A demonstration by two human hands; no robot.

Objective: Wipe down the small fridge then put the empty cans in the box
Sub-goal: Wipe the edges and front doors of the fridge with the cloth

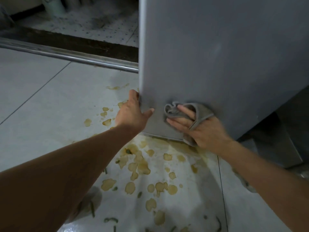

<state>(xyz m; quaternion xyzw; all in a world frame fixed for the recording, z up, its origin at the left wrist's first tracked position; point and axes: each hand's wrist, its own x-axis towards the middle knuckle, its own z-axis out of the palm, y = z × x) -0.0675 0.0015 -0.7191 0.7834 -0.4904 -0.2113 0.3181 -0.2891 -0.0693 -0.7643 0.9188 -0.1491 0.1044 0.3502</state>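
The small grey fridge [217, 56] fills the upper right of the view and stands on the tiled floor. My left hand [132, 113] grips its lower left corner edge, fingers behind the edge and thumb on the front. My right hand [199, 129] presses a crumpled grey cloth [189, 111] flat against the fridge's lower front, close to the bottom edge. No cans and no box are in view.
Yellowish spill stains [142, 166] with small green scraps cover the pale floor tiles [33, 97] below the fridge. A metal door track [66, 54] runs across the upper left, with a dirty patterned floor beyond. A dark cabinet [287, 131] stands at the right.
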